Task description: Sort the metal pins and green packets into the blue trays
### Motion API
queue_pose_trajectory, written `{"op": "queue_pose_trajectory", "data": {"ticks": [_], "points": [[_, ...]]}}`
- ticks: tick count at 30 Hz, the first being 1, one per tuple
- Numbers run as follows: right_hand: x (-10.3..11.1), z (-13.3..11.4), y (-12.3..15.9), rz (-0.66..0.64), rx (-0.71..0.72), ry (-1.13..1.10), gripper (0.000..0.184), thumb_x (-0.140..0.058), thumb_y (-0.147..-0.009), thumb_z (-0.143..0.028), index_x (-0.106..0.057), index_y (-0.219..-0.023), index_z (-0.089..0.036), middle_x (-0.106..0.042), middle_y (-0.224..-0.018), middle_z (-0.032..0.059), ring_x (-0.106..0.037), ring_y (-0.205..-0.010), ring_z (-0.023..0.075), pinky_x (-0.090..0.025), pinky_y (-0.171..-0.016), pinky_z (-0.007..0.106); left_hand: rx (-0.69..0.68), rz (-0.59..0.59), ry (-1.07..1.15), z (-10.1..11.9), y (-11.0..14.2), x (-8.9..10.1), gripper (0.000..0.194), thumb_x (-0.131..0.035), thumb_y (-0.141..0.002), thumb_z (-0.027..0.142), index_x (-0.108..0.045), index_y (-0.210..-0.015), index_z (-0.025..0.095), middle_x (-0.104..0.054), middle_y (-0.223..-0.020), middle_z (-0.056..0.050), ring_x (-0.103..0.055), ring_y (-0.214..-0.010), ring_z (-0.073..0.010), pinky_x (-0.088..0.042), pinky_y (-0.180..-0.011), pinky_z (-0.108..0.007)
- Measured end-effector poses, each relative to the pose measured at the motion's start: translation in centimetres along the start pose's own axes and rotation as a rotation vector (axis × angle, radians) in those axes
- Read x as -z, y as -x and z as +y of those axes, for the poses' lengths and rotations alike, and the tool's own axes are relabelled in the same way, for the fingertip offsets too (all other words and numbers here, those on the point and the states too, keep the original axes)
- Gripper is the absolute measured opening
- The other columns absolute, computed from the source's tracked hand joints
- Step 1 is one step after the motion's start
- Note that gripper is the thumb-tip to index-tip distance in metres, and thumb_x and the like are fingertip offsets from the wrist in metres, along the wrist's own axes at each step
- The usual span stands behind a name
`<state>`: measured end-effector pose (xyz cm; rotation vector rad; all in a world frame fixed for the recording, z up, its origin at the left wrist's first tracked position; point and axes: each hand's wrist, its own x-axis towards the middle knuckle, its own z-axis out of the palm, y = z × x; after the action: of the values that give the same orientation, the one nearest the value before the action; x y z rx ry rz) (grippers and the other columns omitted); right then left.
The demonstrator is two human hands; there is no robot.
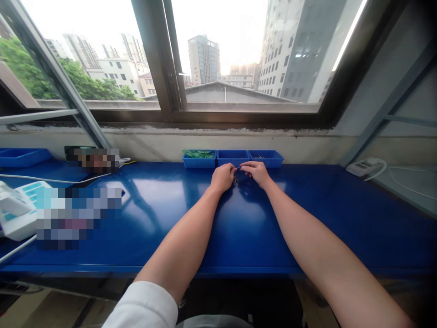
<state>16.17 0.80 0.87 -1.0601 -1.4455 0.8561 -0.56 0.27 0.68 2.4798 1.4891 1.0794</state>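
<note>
Both my arms reach far forward over a glossy blue table [239,228]. My left hand [222,176] is curled closed and my right hand [255,173] is pinched closed; between them sits a tiny dark metal part [235,179], too small to name. Which fingers grip it is unclear. Just beyond the hands stand three small blue bins in a row: the left bin [199,159] holds green pieces, the middle bin [233,157] looks nearly bare, and the right bin [266,158] holds small dark parts.
A window frame and sill run along the wall behind the bins. At the left lie a white device [17,209], white cables and another blue tray [20,156]. A white adapter with cord [365,166] rests at the right. The table's front edge is near my body.
</note>
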Motion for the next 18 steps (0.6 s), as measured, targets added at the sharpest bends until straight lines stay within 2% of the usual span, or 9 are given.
{"op": "queue_pose_trajectory", "data": {"ticks": [3, 6, 9, 11, 13, 18], "points": [[0.09, 0.12, -0.18, 0.045, 0.002, 0.026, 0.028, -0.066, -0.062, -0.033, -0.072, -0.081, -0.014, -0.07, -0.072, 0.0054, -0.054, -0.056, 0.0132, -0.045, -0.056, 0.027, 0.014, 0.004, 0.001, -0.05, -0.04, -0.08, 0.02, -0.047, -0.089, 0.032, -0.061, -0.097, 0.019, -0.066, -0.093, -0.006, -0.06, -0.084, -0.0182, -0.044, -0.073, -0.027], [0.41, 0.22, -0.37, 0.196, 0.031, 0.102, 0.036, -0.061, -0.066, -0.031, -0.071, -0.095, -0.014, -0.071, -0.089, 0.0074, -0.06, -0.068, 0.0168, -0.049, -0.066, 0.03, 0.033, 0.015, -0.011, -0.15, -0.06, -0.16, 0.024, -0.05, -0.087, 0.031, -0.058, -0.106, 0.018, -0.065, -0.098, -0.007, -0.06, -0.089, -0.0187, -0.045, -0.077, -0.028], [0.83, 0.19, -0.37, 0.4, 0.056, 0.363, 0.043, -0.053, -0.07, -0.025, -0.066, -0.11, -0.015, -0.069, -0.103, 0.0077, -0.06, -0.085, 0.0198, -0.047, -0.082, 0.034, 0.056, -0.002, -0.063, -0.26, -0.03, -0.27, 0.025, -0.051, -0.085, 0.03, -0.059, -0.105, 0.018, -0.064, -0.1, -0.007, -0.059, -0.092, -0.0199, -0.045, -0.079, -0.029], [0.98, 0.06, -0.24, 0.482, 0.052, 0.585, 0.047, -0.051, -0.072, -0.023, -0.063, -0.116, -0.017, -0.067, -0.108, 0.0078, -0.054, -0.099, 0.0231, -0.042, -0.091, 0.038, 0.075, -0.035, -0.115, -0.28, 0.02, -0.31, 0.025, -0.051, -0.084, 0.032, -0.062, -0.101, 0.018, -0.063, -0.101, -0.008, -0.059, -0.093, -0.0211, -0.046, -0.079, -0.03], [0.97, -0.07, -0.09, 0.503, 0.019, 0.746, 0.05, -0.05, -0.073, -0.024, -0.059, -0.122, -0.019, -0.064, -0.114, 0.0077, -0.046, -0.109, 0.0259, -0.036, -0.096, 0.043, 0.091, -0.07, -0.164, -0.22, 0.06, -0.26, 0.026, -0.052, -0.082, 0.035, -0.064, -0.098, 0.018, -0.062, -0.101, -0.008, -0.058, -0.095, -0.0227, -0.046, -0.08, -0.031], [0.92, 0.14, -0.05, 0.44, -0.132, 0.928, 0.061, -0.051, -0.074, -0.031, -0.045, -0.135, -0.022, -0.045, -0.138, 0.0075, -0.036, -0.115, 0.0305, -0.031, -0.095, 0.05, 0.116, -0.125, -0.205, 0.11, 0.1, 0.08, 0.03, -0.053, -0.08, 0.041, -0.067, -0.095, 0.019, -0.062, -0.098, -0.008, -0.057, -0.096, -0.0239, -0.046, -0.082, -0.032]]}}
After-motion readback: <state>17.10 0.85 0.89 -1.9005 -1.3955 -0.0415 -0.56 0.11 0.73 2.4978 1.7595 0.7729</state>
